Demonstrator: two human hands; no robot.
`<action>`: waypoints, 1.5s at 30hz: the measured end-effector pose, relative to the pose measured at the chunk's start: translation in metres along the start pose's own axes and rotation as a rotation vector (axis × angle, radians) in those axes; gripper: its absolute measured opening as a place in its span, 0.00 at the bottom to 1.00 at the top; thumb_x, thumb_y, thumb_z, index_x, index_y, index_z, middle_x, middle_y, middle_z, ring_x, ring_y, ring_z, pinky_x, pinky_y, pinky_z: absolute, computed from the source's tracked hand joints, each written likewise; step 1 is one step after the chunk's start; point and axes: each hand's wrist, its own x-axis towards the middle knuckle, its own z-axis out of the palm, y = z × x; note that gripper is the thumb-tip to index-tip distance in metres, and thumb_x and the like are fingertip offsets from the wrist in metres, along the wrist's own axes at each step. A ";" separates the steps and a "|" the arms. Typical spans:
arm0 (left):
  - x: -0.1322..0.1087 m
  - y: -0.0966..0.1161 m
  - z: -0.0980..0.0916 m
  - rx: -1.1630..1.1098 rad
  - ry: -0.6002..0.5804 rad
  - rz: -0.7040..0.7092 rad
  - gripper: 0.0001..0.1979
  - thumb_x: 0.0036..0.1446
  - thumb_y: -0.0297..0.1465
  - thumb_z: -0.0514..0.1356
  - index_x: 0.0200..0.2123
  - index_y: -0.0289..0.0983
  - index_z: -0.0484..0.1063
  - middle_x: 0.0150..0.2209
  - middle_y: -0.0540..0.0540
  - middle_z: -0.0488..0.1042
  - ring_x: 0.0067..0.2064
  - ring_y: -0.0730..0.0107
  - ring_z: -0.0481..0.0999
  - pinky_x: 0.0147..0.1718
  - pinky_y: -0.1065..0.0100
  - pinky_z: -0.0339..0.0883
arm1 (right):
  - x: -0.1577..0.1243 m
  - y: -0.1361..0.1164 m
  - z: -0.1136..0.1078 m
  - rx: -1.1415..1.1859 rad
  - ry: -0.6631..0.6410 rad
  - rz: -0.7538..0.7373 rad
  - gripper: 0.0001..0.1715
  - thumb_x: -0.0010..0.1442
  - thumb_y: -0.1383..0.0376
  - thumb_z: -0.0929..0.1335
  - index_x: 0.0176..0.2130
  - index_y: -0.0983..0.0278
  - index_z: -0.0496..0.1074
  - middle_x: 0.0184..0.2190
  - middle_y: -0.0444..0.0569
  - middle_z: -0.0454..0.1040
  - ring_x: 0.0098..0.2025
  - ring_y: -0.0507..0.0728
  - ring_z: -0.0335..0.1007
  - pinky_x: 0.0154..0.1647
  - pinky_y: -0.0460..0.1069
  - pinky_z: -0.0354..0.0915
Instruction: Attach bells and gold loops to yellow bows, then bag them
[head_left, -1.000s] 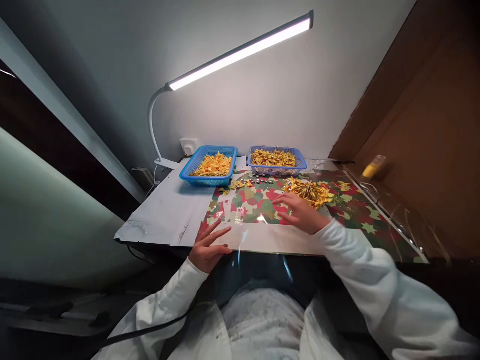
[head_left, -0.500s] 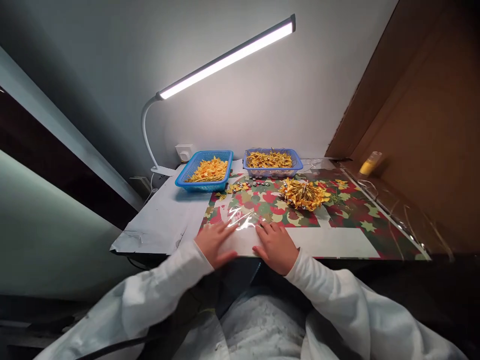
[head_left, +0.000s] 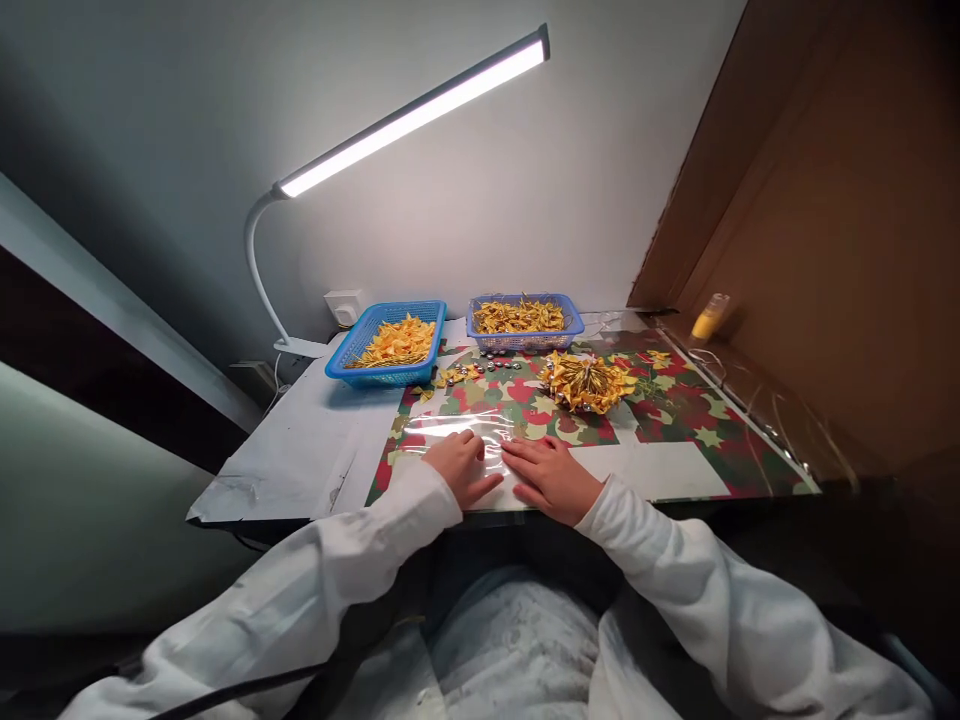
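Observation:
A glossy clear plastic sheet (head_left: pixel 442 425) lies on the camouflage-patterned table cover (head_left: pixel 517 405) near the front edge. My left hand (head_left: pixel 461 468) rests on its near part, with fingers somewhat bent and the thumb apart, pointing right. Flat beside it, my right hand (head_left: pixel 551 478) has its fingers stretched over the sheet's right side. Neither hand holds anything visible. Beyond my right hand sits a round bundle of golden ribbon flowers (head_left: pixel 589 382) with small silver beads. More silver beads (head_left: pixel 499 366) and a few loose yellow bows (head_left: pixel 456 375) lie behind the sheet.
A blue basket (head_left: pixel 386 376) of yellow bows stands at the back left, a purple-blue basket (head_left: pixel 525 341) of golden pieces beside it. A lit lamp (head_left: pixel 420 112) reaches over the table. A yellow-filled container (head_left: pixel 709 317) is at the right.
My left hand has moved right, closer to my right hand, and its fingers are more bent. The view has shifted, so the table and baskets appear farther left.

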 end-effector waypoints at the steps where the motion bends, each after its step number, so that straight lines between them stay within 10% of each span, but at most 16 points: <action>1: 0.003 0.008 0.003 0.014 0.007 -0.030 0.22 0.55 0.48 0.55 0.38 0.34 0.73 0.38 0.37 0.74 0.41 0.54 0.75 0.39 0.59 0.67 | 0.000 -0.001 0.000 0.001 -0.001 0.008 0.28 0.64 0.59 0.59 0.61 0.62 0.58 0.64 0.57 0.56 0.64 0.63 0.52 0.59 0.67 0.47; 11: 0.013 0.014 0.006 0.078 -0.058 0.115 0.13 0.62 0.34 0.49 0.36 0.39 0.73 0.37 0.44 0.77 0.41 0.61 0.76 0.39 0.62 0.65 | -0.002 -0.002 -0.006 -0.004 -0.047 0.033 0.28 0.65 0.58 0.58 0.63 0.59 0.56 0.65 0.53 0.55 0.66 0.64 0.48 0.59 0.73 0.40; 18: 0.016 0.001 0.005 0.144 0.009 -0.004 0.25 0.58 0.49 0.51 0.37 0.33 0.73 0.39 0.35 0.74 0.41 0.50 0.75 0.36 0.57 0.65 | -0.004 -0.001 -0.006 -0.004 -0.054 0.036 0.28 0.65 0.58 0.58 0.62 0.60 0.56 0.65 0.52 0.54 0.67 0.64 0.46 0.59 0.75 0.39; 40: 0.010 -0.017 0.011 0.116 0.092 0.181 0.15 0.58 0.43 0.54 0.34 0.37 0.72 0.38 0.41 0.76 0.40 0.59 0.74 0.38 0.61 0.63 | -0.008 0.002 -0.009 0.037 0.049 0.028 0.29 0.55 0.69 0.62 0.57 0.61 0.64 0.60 0.50 0.65 0.64 0.61 0.52 0.64 0.68 0.32; 45: -0.038 -0.011 0.028 0.032 0.145 0.382 0.45 0.36 0.48 0.67 0.57 0.36 0.62 0.58 0.36 0.66 0.57 0.46 0.66 0.54 0.50 0.58 | -0.019 -0.004 -0.013 0.053 0.026 -0.013 0.33 0.49 0.64 0.67 0.56 0.62 0.66 0.60 0.53 0.64 0.64 0.67 0.51 0.62 0.71 0.32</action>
